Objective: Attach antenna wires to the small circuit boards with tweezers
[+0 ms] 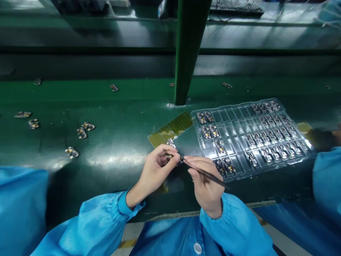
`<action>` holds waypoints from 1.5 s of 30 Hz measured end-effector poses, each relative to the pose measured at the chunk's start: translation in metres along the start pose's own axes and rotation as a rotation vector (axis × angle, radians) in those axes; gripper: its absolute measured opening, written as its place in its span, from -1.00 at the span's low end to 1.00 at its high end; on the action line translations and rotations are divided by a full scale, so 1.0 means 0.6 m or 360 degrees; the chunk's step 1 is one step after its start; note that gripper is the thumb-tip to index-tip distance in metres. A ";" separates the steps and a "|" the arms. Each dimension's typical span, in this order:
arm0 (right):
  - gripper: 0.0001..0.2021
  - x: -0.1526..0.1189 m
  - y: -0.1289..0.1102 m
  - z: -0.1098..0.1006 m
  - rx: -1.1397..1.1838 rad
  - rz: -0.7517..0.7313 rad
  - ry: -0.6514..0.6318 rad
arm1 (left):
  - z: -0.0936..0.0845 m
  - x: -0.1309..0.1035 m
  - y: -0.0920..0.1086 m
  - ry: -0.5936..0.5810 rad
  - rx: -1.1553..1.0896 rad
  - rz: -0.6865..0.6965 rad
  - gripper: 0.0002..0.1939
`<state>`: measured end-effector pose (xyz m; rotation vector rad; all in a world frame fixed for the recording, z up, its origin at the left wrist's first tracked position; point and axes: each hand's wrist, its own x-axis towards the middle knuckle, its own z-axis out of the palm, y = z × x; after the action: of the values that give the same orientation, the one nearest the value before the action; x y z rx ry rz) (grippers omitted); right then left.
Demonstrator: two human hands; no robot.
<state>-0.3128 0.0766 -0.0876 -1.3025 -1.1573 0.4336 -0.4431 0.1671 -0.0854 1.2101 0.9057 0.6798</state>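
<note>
My left hand [157, 169] pinches a small circuit board [181, 160] between thumb and fingers. Dark tweezers [207, 175] are gripped in my right hand [207, 185], their tip touching or close to that board. Just above my left fingertips is another small board [171, 142], near a strip of yellow film [170, 129] on the green bench. To the right lies a clear plastic tray [239, 142] with boards in many of its pockets; other pockets are bare.
Several loose boards [72, 152] are scattered on the bench [119, 124] to the left and farther back. A green post [190, 49] rises behind the film. Blue sleeves of other people show at left [21, 209] and right [329, 177].
</note>
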 end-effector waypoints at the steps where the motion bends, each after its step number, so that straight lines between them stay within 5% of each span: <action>1: -0.81 0.000 0.002 0.001 0.0039 0.0073 0.0028 | 0.000 0.001 0.000 -0.0009 -0.0016 -0.0009 -0.84; 7: -0.85 0.003 0.003 0.008 0.0240 0.0225 0.0059 | -0.004 0.006 -0.006 -0.0026 0.0008 -0.0015 -0.82; 15: -0.82 -0.001 0.003 0.004 0.0232 0.0100 0.0029 | -0.021 0.019 0.006 0.0084 0.0074 0.0033 -0.74; 18: -0.80 -0.001 0.000 0.003 0.0245 -0.0010 -0.0029 | -0.069 0.076 0.034 0.0309 0.0258 0.0125 -0.70; 24: -0.83 -0.001 -0.001 0.002 0.0202 -0.0037 -0.0055 | -0.185 0.272 0.078 0.0855 0.0637 0.0350 -0.84; 27: -0.81 -0.004 0.005 0.003 0.0186 -0.0008 -0.0054 | -0.210 0.339 0.076 0.0961 0.0687 0.0352 -0.87; 30: -0.80 -0.008 0.011 0.004 0.0165 -0.0004 -0.0078 | -0.215 0.365 0.069 0.1034 0.0770 0.0348 -0.88; 38: -0.86 -0.017 0.024 -0.003 -0.0029 -0.0051 -0.0077 | -0.185 0.325 0.054 0.1069 0.1078 0.0561 -0.80; 45: -0.89 -0.024 0.049 -0.020 -0.0251 -0.0116 -0.0149 | -0.062 0.140 0.017 0.0350 0.1332 0.0939 -0.80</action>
<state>-0.2990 0.0671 -0.1184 -1.3831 -1.3350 0.3585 -0.4336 0.2581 -0.0973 2.2349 1.0631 0.9503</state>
